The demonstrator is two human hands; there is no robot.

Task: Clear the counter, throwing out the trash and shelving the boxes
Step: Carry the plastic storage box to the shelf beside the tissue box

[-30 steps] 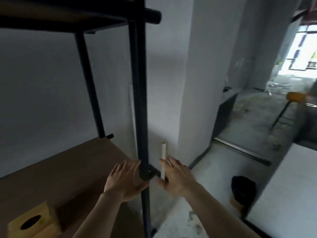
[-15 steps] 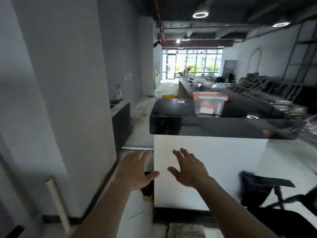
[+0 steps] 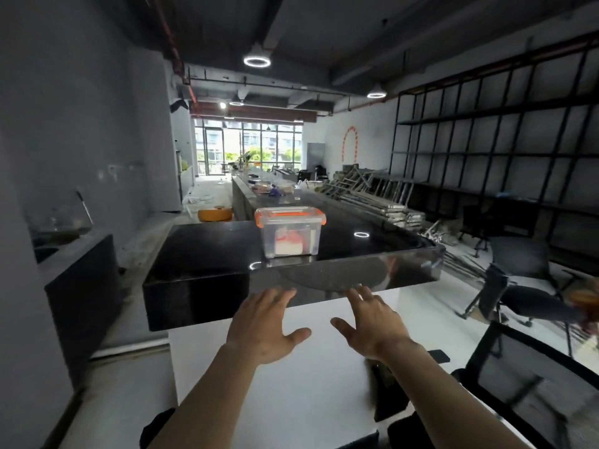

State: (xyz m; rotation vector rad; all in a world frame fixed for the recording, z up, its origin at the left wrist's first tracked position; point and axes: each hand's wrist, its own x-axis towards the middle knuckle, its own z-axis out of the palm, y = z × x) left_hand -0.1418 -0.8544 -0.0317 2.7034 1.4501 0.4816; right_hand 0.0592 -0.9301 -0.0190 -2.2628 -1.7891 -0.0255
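A clear plastic box with an orange-rimmed lid [image 3: 290, 231] stands on the glossy black counter [image 3: 207, 251], near its front edge; something white and red lies inside. My left hand [image 3: 267, 325] and my right hand [image 3: 372, 322] are both raised in front of the counter's white end panel [image 3: 291, 377], below the box. Both are empty, fingers spread, a short way from the counter edge and not touching it.
A low dark cabinet [image 3: 81, 286] stands along the grey wall on the left. Black office chairs [image 3: 525, 286] crowd the right side, with stacked metal frames [image 3: 372, 196] and tall black shelving [image 3: 502, 140] behind. A dark bin [image 3: 385, 393] sits by the panel's lower right.
My view swung right from the wooden shelf to the counter, which is now closer and more central. Both hands stayed raised and empty, drifting rightward.
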